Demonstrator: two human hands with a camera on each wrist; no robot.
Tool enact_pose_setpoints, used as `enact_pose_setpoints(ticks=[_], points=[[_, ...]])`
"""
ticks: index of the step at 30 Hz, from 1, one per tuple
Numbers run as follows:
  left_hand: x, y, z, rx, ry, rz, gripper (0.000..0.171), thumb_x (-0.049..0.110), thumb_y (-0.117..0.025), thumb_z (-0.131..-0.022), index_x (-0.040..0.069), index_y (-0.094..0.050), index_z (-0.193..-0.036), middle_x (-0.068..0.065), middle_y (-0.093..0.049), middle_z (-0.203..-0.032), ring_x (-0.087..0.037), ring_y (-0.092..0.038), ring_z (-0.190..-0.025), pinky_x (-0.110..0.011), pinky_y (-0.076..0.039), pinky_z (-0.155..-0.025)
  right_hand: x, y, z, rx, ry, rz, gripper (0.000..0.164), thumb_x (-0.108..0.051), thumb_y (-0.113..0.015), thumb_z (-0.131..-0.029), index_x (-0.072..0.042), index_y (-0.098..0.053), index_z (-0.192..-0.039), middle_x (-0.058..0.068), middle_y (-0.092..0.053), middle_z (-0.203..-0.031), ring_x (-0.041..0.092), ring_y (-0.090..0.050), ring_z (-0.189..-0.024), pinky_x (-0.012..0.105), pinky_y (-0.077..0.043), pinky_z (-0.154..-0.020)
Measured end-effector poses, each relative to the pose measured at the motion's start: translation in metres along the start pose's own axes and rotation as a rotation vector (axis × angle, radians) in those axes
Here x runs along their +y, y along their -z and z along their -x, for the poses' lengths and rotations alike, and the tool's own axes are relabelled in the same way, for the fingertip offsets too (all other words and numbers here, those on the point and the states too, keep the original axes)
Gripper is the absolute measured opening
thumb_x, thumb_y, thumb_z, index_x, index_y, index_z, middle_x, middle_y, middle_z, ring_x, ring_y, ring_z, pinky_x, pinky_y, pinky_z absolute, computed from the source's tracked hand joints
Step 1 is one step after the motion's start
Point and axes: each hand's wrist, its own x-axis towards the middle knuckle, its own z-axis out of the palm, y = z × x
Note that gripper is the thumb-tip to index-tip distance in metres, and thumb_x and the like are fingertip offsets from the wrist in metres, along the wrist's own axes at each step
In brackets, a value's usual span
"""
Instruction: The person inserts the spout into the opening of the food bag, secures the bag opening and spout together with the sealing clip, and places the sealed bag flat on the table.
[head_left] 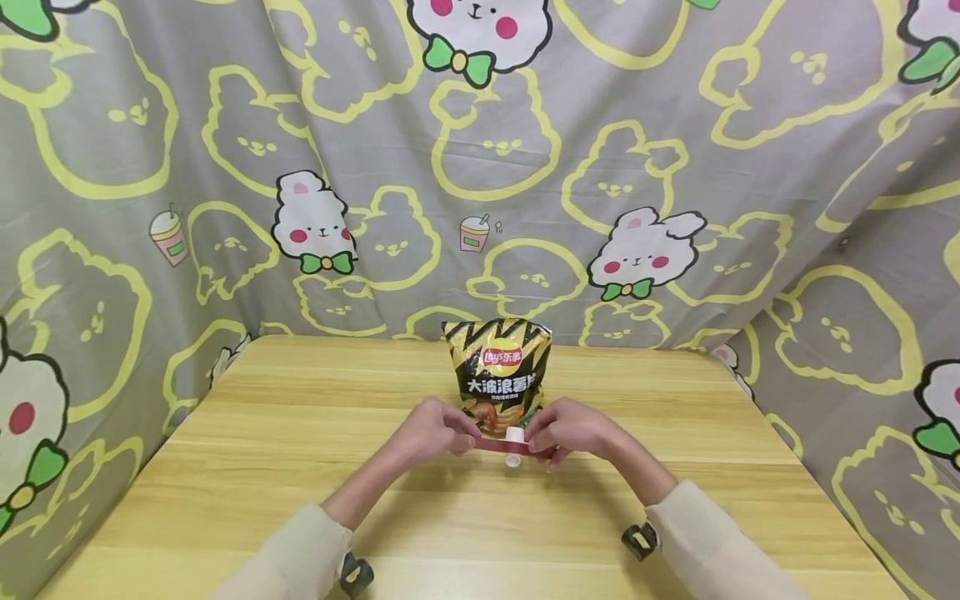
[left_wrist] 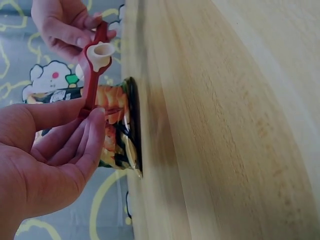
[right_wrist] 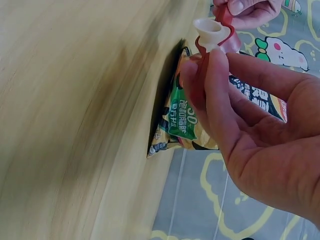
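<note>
A red bag clip (head_left: 493,446) with a white pour spout (left_wrist: 101,53) is held level between both hands, above the table. My left hand (head_left: 435,429) pinches one end of it between thumb and fingers. At the other end, my right hand (head_left: 576,427) grips the red bar, fingertips close beside the spout. The spout's round opening faces the wrist cameras. Right behind the clip stands a black and yellow bag of Lay's potato chips (head_left: 501,367), upright on the table. The clip and hands cover its lower edge in the head view.
The wooden table (head_left: 300,392) runs back to a grey curtain (head_left: 390,150) with cartoon animals, which also hangs along both sides. A black wrist device (head_left: 356,575) sits at the left sleeve, and another black device (head_left: 640,542) at the right one.
</note>
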Motion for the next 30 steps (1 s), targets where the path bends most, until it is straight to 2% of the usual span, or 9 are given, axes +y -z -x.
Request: enact_pose_setpoints(ticks=[8,14,17,22,30], points=[[0.002,0.000,0.000,0.017,0.007,-0.009,0.014,0.007,-0.077,-0.082,0.013,-0.079,-0.094,-0.001,-0.074,-0.082,-0.017,-0.069,-0.074,-0.035,-0.055,-0.077,-0.001,-0.005,-0.003,0.008,0.011,-0.065,0.019,-0.007,-0.073,-0.088,0.006,-0.071,-0.102,0.010,-0.066,-0.082,0.019,-0.064,-0.074,0.040,-0.063,-0.073],[0.003,0.000,0.000,-0.020,0.006,-0.002,0.016,0.005,-0.076,-0.083,0.013,-0.078,-0.096,-0.001,-0.075,-0.085,-0.018,-0.069,-0.077,-0.043,-0.058,-0.083,0.001,-0.008,-0.003,0.020,0.019,-0.106,0.019,-0.007,-0.075,-0.087,0.006,-0.070,-0.099,0.012,-0.067,-0.082,0.020,-0.064,-0.073,0.042,-0.063,-0.076],[0.003,0.001,-0.001,-0.039,0.012,-0.003,0.020,0.001,-0.075,-0.081,0.012,-0.078,-0.097,-0.001,-0.075,-0.087,-0.018,-0.069,-0.079,-0.046,-0.057,-0.087,0.002,-0.009,-0.003,0.037,0.016,-0.099,0.020,-0.008,-0.076,-0.086,0.006,-0.069,-0.099,0.013,-0.067,-0.083,0.020,-0.065,-0.072,0.041,-0.063,-0.076],[0.005,0.000,-0.002,-0.054,0.005,-0.009,0.023,-0.002,-0.075,-0.078,0.011,-0.078,-0.098,-0.002,-0.074,-0.088,-0.017,-0.069,-0.080,-0.042,-0.057,-0.086,0.001,-0.012,-0.003,0.090,0.002,-0.049,0.023,-0.014,-0.080,-0.085,0.002,-0.070,-0.097,0.017,-0.069,-0.084,0.019,-0.067,-0.068,0.041,-0.062,-0.076],[0.004,0.000,-0.005,-0.066,0.016,0.010,0.023,0.000,-0.075,-0.077,0.011,-0.079,-0.097,-0.002,-0.075,-0.092,-0.017,-0.070,-0.083,-0.039,-0.057,-0.085,0.002,-0.015,-0.003,0.150,-0.018,-0.003,0.021,-0.018,-0.084,-0.083,-0.001,-0.074,-0.091,0.014,-0.069,-0.078,0.016,-0.066,-0.060,0.044,-0.062,-0.074]])
